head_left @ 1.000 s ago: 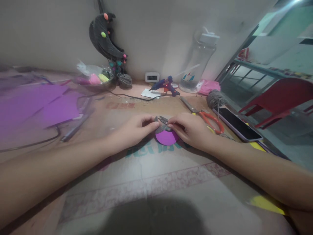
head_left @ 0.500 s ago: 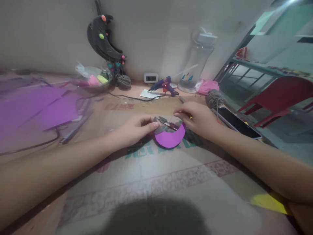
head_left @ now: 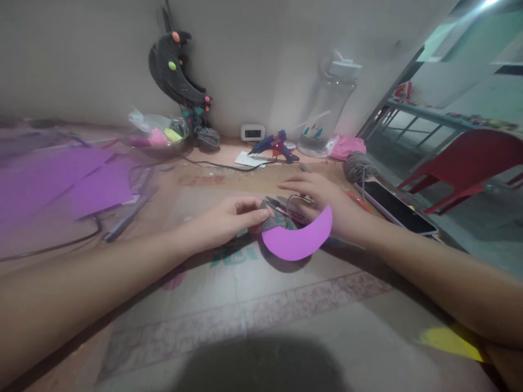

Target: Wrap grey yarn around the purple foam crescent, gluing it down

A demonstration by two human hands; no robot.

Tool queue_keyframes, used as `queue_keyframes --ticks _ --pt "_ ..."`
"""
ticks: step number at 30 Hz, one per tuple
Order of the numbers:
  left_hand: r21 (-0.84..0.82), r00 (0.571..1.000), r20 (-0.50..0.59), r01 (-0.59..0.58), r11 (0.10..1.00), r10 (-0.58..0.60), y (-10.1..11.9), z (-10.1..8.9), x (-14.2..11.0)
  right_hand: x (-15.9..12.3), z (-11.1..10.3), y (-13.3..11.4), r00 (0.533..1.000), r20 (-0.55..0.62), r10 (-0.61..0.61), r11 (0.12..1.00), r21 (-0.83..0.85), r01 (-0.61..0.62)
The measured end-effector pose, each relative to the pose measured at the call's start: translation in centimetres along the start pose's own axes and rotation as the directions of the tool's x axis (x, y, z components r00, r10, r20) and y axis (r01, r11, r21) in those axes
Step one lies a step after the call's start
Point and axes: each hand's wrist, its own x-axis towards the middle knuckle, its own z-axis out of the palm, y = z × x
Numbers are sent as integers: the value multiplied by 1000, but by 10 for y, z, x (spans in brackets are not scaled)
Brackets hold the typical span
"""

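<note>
The left hand (head_left: 240, 219) pinched the left end of the curved purple paper moon (head_left: 296, 245). Pointy metal scissors (head_left: 281, 207) were behind the moon. The right hand (head_left: 327, 200) was by the moon's right tip; I couldn't tell its grip.

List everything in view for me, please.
Crescent: 1, purple and grey, centre
Small scissors: 1, dark, behind crescent
Large scissors: 1, orange-handled, mid-right, partly hidden
Phone: 1, black, right
Bowl: 1, colour unclear, back left
Yarn balls: 2, grey, beside phone and bowl
Moon ornament: 1, grey, back wall
Clock: 1, white, by back wall
Glue gun: 1, blue, before clock
Bottle: 1, clear, back right
Bag: 1, pink, beside bottle
Sheets: several, purple, left
Paper piece: 1, yellow, lower right
Cardboard: 1, brown, tabletop
Chair: 1, red, right background
Left hand: 1, bare, gripping crescent
Right hand: 1, bare, by crescent
</note>
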Motion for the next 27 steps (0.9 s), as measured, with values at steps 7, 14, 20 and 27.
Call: queue_keyframes --ticks 7,14,20,27 --pt "-11 997 -71 -18 1000 17 -2 2 0 -9 19 -31 944 201 261 510 802 -312" --pt "-41 992 -128 -6 999 1 -4 3 1 -11 28 -25 882 298 365 403 803 -438" --pt "-53 992 -123 -13 998 6 -6 3 2 -2 16 -16 854 363 373 402 766 -501" --pt "37 990 -142 15 999 -10 -2 4 1 -2 8 -15 731 628 267 230 695 -681"
